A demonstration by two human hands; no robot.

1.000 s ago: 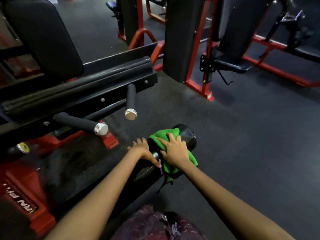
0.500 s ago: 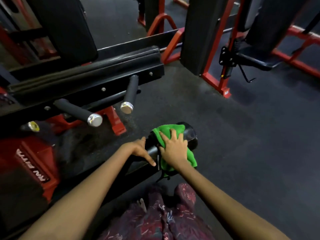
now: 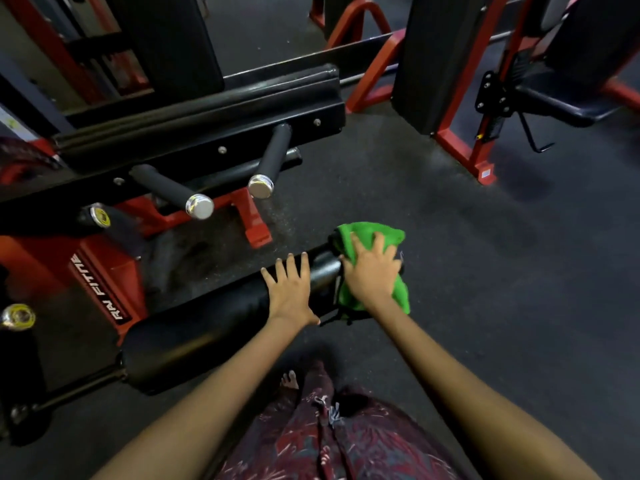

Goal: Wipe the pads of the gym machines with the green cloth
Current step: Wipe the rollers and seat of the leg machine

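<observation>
Item one: your right hand (image 3: 372, 275), just right of frame centre, lies palm down on the green cloth (image 3: 374, 237), fingers spread and fairly straight, pressing it over the far end of the black roller pad (image 3: 207, 334). The cloth drapes round that end, showing at 12 o'clock and at 5 o'clock of the hand.

Item two: your left hand (image 3: 291, 289) rests flat on the same pad, just at 9 o'clock of the right hand, fingers straight and slightly apart, thumb out toward you; it holds nothing.

Item three: the roller pad runs from 8 o'clock up toward the frame's centre, low over the dark rubber floor (image 3: 485, 271).

Item four: two black handles with chrome end caps (image 3: 199, 206) jut from the machine at 10 o'clock of your hands, under a long black pad (image 3: 194, 123).

Item five: red frame base with white lettering (image 3: 100, 285) at 9 o'clock of the frame.

Item six: another red-framed machine with a black seat (image 3: 561, 102) at 2 o'clock.

Item seven: patterned dark red clothing (image 3: 332, 441) and bare toes (image 3: 289, 379) at 6 o'clock.
</observation>
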